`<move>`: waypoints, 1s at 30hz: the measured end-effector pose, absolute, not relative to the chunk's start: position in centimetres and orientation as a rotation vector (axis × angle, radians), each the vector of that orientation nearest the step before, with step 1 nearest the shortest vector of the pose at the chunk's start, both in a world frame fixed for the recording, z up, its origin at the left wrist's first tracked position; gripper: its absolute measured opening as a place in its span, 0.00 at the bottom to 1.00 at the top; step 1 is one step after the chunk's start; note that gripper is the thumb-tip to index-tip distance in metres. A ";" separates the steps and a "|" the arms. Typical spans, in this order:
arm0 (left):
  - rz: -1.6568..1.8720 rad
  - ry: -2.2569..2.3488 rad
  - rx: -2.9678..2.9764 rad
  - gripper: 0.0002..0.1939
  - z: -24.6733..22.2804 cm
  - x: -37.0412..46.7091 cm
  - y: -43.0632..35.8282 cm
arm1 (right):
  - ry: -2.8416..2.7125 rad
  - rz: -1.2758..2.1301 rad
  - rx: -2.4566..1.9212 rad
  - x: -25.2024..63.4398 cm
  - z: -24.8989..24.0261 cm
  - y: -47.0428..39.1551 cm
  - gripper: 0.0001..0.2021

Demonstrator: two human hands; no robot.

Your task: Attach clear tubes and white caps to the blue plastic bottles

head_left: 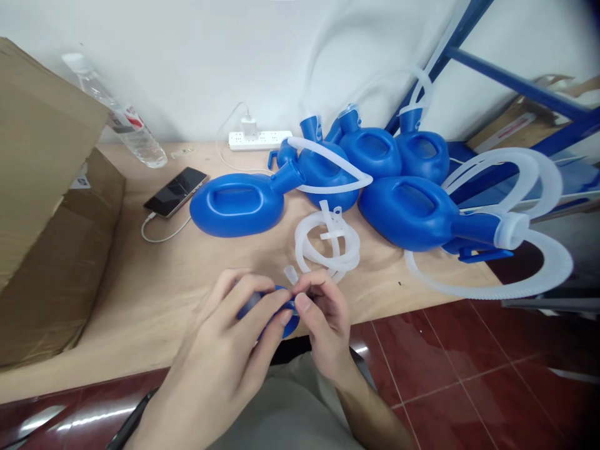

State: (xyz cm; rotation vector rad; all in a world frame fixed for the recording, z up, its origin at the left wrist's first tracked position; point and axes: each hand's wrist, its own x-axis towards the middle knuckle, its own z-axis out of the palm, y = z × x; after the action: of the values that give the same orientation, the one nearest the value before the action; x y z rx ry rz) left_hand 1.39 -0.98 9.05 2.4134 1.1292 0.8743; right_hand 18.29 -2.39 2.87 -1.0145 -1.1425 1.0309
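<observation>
At the table's front edge, my left hand point(229, 334) is closed on a small rounded blue plastic piece point(291, 327), its fingers over the top. From the other side, my right hand point(325, 325) pinches the edge of the same piece between thumb and fingers. Much of it is hidden, so I cannot make out its exact kind. Just beyond my hands lie a coiled clear tube point(304, 240) and a short translucent connector point(291, 274). A blue urinal bottle point(239, 222) with a handle opening lies on its side behind them, its neck pointing right.
More blue bottles point(398, 215) with clear hoses point(544, 250) crowd the right and back. A cardboard box point(98, 237) stands left, near a phone point(177, 190) on a charging cable and a leaning water bottle point(140, 137). A power strip point(272, 139) lies by the wall; a blue metal rack point(515, 81) rises right.
</observation>
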 end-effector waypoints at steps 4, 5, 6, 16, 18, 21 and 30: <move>0.849 1.054 2.407 0.11 9.2 1.0 -0.8 | -1.224 0.922 -1.058 18.5 2.8 -2.3 0.04; 0.861 1.048 2.397 0.11 9.2 0.9 -0.7 | -1.245 0.889 -1.068 18.5 2.7 -2.3 0.04; 0.874 1.047 2.384 0.11 9.2 0.9 -0.6 | -1.264 0.859 -1.078 18.5 2.7 -2.3 0.05; 0.961 1.091 2.342 0.09 8.6 1.5 -0.6 | -1.361 0.659 -1.064 18.5 1.8 -2.4 0.04; 0.939 1.106 2.323 0.09 8.6 1.6 -0.6 | -1.362 0.658 -1.047 18.4 1.8 -2.3 0.05; 0.948 1.121 2.287 0.07 8.8 1.7 -0.4 | -1.433 0.611 -1.054 18.5 2.0 -2.0 0.06; 0.903 1.131 2.177 0.06 9.7 1.8 -0.1 | -1.453 0.544 -1.091 18.6 1.7 -2.1 0.05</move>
State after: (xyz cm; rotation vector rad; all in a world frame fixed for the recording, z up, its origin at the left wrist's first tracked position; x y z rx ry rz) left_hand 1.81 -0.06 9.66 2.1774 1.1310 0.9027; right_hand 18.60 -2.15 1.74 -1.0906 -1.4526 0.5438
